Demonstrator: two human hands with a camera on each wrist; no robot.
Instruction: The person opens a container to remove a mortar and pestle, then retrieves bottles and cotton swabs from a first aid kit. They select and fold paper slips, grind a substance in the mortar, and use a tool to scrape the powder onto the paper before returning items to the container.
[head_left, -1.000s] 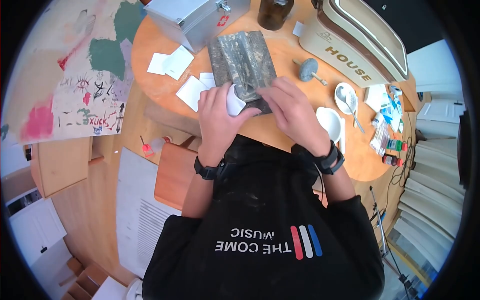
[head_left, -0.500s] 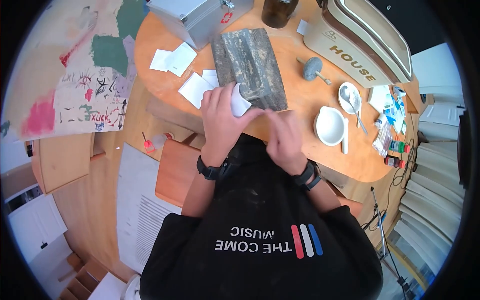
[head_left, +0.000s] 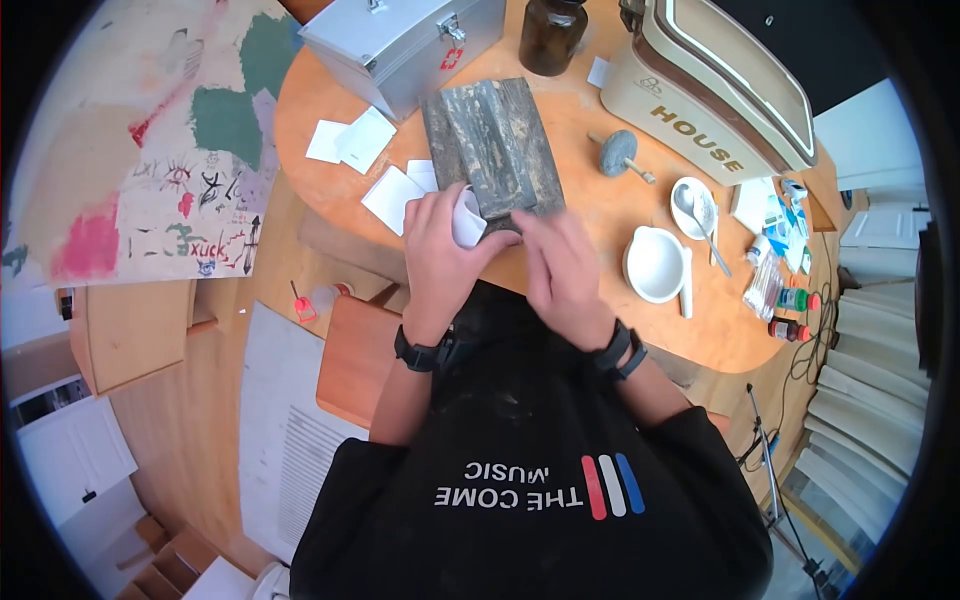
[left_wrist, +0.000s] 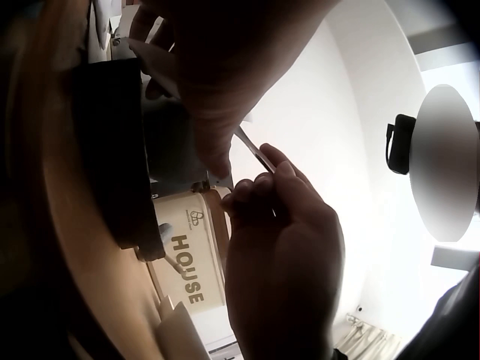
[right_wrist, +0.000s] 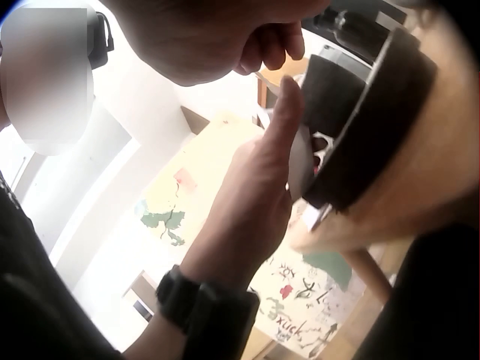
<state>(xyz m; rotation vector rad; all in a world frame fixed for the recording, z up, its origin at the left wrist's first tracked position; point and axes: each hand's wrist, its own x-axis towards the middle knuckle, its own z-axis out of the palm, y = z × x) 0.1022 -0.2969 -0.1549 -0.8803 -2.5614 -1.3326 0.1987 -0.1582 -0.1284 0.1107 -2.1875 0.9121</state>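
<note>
My left hand (head_left: 438, 250) grips a curled piece of white paper (head_left: 468, 222) against the near left edge of a dark, lengthwise-ridged stone block (head_left: 495, 140). Its thumb reaches right along the block's near edge. Close beside that thumb, my right hand (head_left: 565, 270) is slightly blurred in the head view. The left wrist view shows the right fingers and thumb pinching a thin metal rod (left_wrist: 253, 148), which points toward the left hand. In the right wrist view the paper (right_wrist: 300, 165) stands between the left thumb and the block's dark side. The rod's far end is hidden behind the left hand.
White paper squares (head_left: 393, 198) lie left of the block. Right of it are a stone wheel on a wooden axle (head_left: 617, 153), a white mortar (head_left: 655, 265) with its pestle, and a bowl with a spoon (head_left: 694, 208). A metal case (head_left: 400, 50) and a cream box (head_left: 700, 110) stand behind.
My right hand moved back from over the block's near end toward my body, then slightly forward to the block's near edge. The left hand keeps its hold on the paper.
</note>
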